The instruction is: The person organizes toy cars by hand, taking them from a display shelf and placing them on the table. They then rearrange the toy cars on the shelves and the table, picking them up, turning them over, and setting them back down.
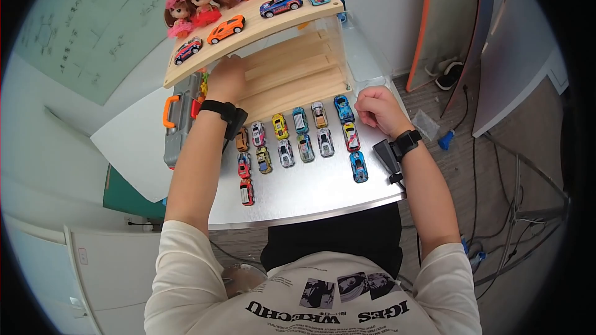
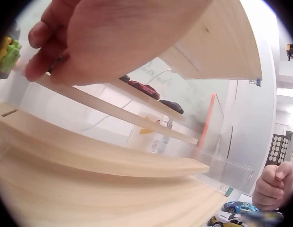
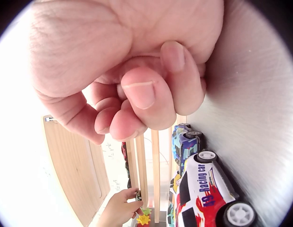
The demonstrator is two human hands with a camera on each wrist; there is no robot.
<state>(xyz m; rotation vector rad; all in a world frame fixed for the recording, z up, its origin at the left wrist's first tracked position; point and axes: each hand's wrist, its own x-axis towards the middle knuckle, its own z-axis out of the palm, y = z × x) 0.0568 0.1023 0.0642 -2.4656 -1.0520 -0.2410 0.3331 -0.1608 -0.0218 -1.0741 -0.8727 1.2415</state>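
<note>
My left hand (image 1: 228,79) is inside the wooden shelf at its left end, under the top board (image 1: 261,23). Seen from the right wrist, its thumb and fingertips pinch a small dark object (image 3: 138,195) by the shelf slats. In the left wrist view that hand (image 2: 118,42) covers most of the object, just over a narrow shelf board (image 2: 108,106). My right hand (image 1: 380,110) rests on the table's right side, fingers loosely curled and nothing visible in them. Next to it are a blue car (image 1: 343,109) and a white-and-red car (image 3: 205,189).
Several toy cars stand in columns on the metallic table (image 1: 298,195). Dolls (image 1: 202,3), an orange car (image 1: 226,29) and other toys stand on the top board. A grey case with an orange handle (image 1: 169,111) is at the left. Dark cars (image 2: 145,90) sit on a rear shelf.
</note>
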